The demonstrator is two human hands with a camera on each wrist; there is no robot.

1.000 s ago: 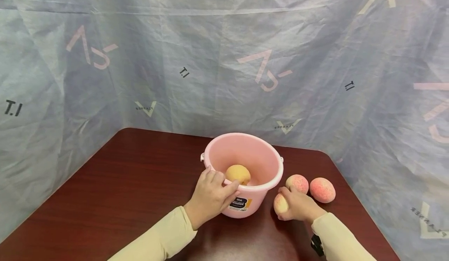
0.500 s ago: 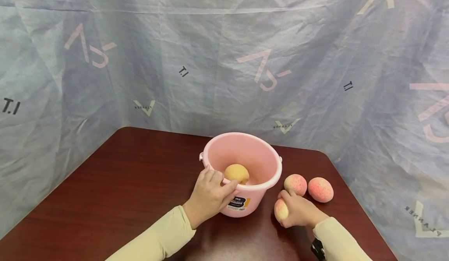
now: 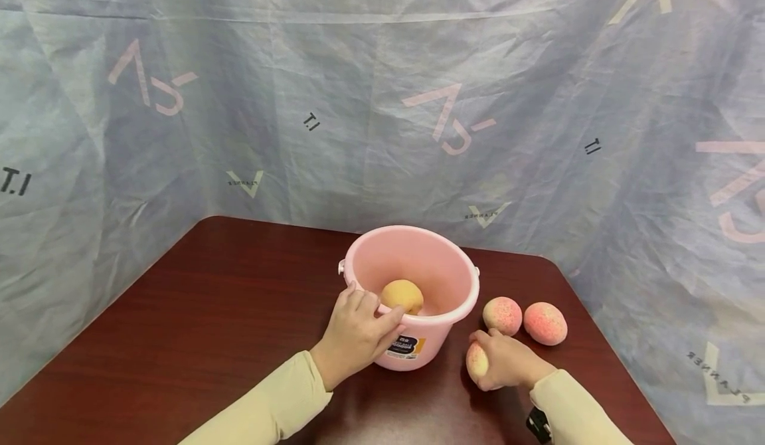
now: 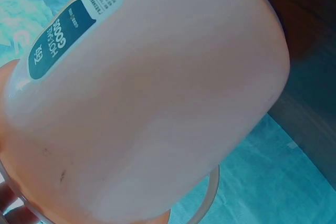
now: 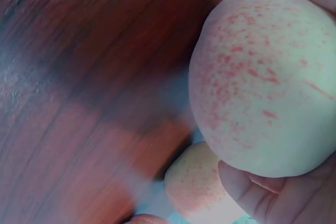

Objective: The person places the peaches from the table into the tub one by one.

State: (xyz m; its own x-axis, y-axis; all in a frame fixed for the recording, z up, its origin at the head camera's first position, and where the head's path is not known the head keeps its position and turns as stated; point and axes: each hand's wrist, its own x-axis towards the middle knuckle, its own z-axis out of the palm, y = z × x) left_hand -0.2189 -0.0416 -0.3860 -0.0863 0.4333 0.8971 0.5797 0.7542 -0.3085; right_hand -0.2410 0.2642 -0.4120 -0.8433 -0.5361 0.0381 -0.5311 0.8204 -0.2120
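Observation:
A pink bucket [image 3: 439,340] with a dark label stands on the table, a round yellow fruit [image 3: 402,295] inside it. My left hand [image 3: 358,332] grips the near-left rim. Its wrist view is mostly filled by the bucket's wall [image 4: 168,93], with fingertips [image 4: 20,214] at the rim in the lower left corner. To the right of the bucket, my right hand [image 3: 509,361] holds a pale peach [image 5: 262,82] with red speckles between thumb and fingers, low over the table. The palm hides part of that peach.
Two more pinkish peaches, one nearer the bucket [image 3: 502,316] and one farther right [image 3: 545,323], lie just beyond my right hand. The dark red wooden table [image 3: 239,312] is backed by a grey printed curtain [image 3: 358,99]. The bucket's handle [image 4: 211,195] hangs down its side.
My right hand has drawn slightly toward me with the peach, away from the peach behind it. My left hand stays on the bucket's rim.

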